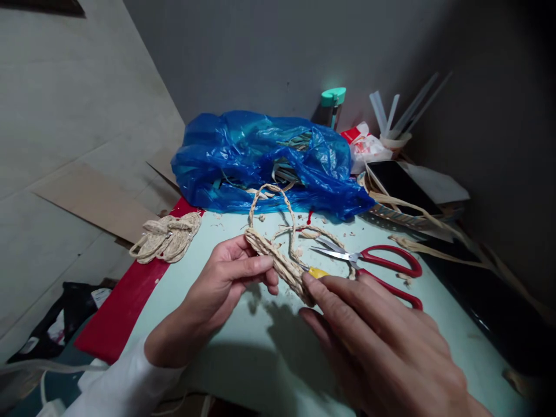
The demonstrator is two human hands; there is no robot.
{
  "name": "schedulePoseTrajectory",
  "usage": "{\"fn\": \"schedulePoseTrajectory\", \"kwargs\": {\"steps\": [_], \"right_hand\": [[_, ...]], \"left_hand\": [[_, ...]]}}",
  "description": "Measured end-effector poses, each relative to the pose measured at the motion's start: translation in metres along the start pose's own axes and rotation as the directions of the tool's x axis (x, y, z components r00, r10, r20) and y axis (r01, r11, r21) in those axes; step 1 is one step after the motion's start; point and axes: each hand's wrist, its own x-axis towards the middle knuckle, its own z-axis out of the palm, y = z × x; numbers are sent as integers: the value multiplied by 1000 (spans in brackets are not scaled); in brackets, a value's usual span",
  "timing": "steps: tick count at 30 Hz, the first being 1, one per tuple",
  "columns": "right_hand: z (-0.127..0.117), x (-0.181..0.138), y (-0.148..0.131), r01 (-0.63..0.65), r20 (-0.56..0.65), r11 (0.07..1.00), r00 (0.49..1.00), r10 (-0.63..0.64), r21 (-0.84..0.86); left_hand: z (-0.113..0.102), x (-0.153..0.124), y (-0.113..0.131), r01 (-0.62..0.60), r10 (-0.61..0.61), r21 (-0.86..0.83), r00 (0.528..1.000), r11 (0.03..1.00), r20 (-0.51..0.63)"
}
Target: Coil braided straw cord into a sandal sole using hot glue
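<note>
Braided straw cord point(278, 260), pale tan, is held between 2 hands just above a light green table point(243, 353), near the middle of the view. The cord is folded into a thick bundle that slants from upper left to lower right. 1 thin braided loop point(271, 200) rises from the bundle toward the back of the table.

The left hand point(226, 281), with a white sleeve point(125, 382) at the wrist, is closed around the bundle's upper left end, fingers curled over the top. The right hand point(382, 341) comes in from the lower right. Its thumb and forefinger pinch a small yellow tool point(318, 272) against the bundle's lower end; most of the tool is hidden under the fingers.

Red-handled scissors point(373, 263) lie flat on the table just beyond the right hand, blades slightly parted and pointing left toward the cord. Small straw scraps are scattered around them.

Behind the cord sits a crumpled blue plastic bag point(256, 156) with flat straw strips showing inside it. At the table's left edge, on a red border point(125, 307), lies a second woven straw piece point(167, 237). At the back right stand a bottle with a teal cap point(333, 98), a cup of pale sticks point(395, 136) and a dark flat screen point(399, 182).
</note>
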Motion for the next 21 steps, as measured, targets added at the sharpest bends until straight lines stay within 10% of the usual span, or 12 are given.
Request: {"fn": "schedulePoseTrajectory", "kwargs": {"steps": [18, 21], "right_hand": [[-7, 16, 18, -76, 61, 974, 996, 64, 215], [-14, 21, 22, -139, 118, 950, 987, 110, 280]], "left_hand": [[-8, 1, 9, 23, -23, 97, 1000, 995, 4], [-18, -1, 24, -147, 170, 254, 983, 956, -74]]}}
